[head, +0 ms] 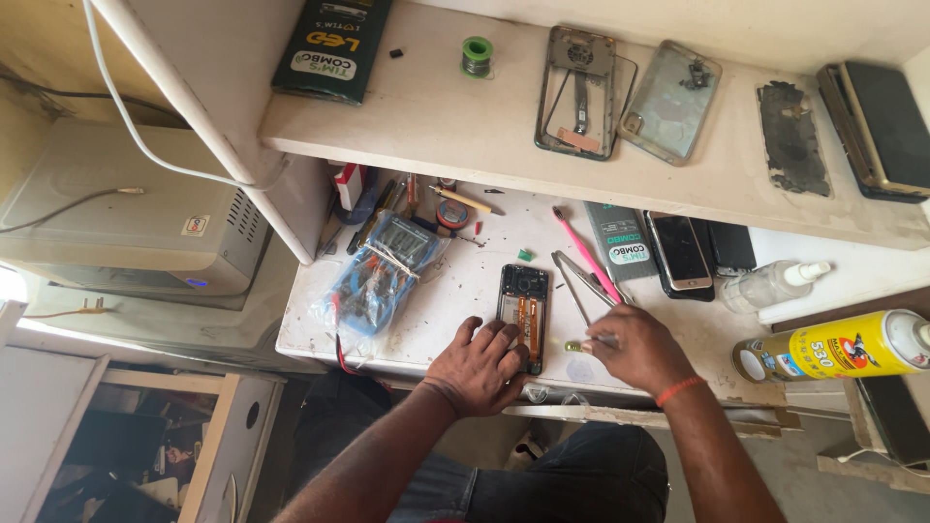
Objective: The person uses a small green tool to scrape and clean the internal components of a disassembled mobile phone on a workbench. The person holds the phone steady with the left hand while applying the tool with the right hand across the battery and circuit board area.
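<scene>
Both bare forearms reach forward from below. The left hand (481, 365) lies palm down, fingers spread and pressed flat. The right hand (635, 347) sits just beside it, knuckles up, fingers curled into a pinching grip, an orange band around its wrist.

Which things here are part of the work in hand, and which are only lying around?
In use:
left hand on opened phone
right hand gripping small tool

Lying about:
tweezers
pink tool
bagged multimeter
solder spool
yellow spray can
</scene>
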A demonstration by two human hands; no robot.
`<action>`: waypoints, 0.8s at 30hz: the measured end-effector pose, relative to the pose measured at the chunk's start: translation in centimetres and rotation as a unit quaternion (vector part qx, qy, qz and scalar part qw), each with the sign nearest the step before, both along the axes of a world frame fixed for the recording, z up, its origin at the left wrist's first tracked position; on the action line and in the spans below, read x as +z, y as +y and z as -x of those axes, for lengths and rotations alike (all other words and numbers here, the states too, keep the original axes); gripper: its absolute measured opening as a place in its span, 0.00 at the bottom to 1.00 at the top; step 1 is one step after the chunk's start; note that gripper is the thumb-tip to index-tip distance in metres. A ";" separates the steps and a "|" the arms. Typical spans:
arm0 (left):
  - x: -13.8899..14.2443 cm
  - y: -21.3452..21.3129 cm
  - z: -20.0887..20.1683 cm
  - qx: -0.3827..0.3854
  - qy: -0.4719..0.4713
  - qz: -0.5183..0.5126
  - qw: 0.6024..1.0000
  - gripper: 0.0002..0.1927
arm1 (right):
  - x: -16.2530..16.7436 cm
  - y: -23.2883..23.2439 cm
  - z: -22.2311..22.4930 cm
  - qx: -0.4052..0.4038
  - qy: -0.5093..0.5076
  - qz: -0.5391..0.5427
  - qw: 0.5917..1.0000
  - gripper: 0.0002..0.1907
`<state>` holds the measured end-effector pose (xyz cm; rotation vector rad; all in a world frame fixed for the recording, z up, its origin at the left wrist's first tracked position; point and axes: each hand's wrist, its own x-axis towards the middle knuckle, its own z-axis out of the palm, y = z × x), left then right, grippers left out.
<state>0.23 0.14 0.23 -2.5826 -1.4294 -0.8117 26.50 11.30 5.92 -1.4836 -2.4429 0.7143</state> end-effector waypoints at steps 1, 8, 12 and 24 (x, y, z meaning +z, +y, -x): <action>0.0 0.0 0.1 -0.001 -0.001 -0.001 1.000 0.24 | 0.0 -0.3 0.0 0.013 0.010 -0.011 1.000 0.08; 0.5 -0.1 0.2 0.003 0.000 0.001 1.000 0.22 | -0.2 -1.5 -0.5 0.067 0.034 -0.046 0.996 0.08; 0.6 0.1 0.1 0.004 0.014 0.043 0.999 0.25 | -0.7 -2.3 -0.8 0.105 0.010 -0.087 0.991 0.09; 0.1 0.3 0.1 0.006 0.028 0.049 0.998 0.30 | -1.6 0.4 4.2 -0.080 0.412 -0.082 0.904 0.22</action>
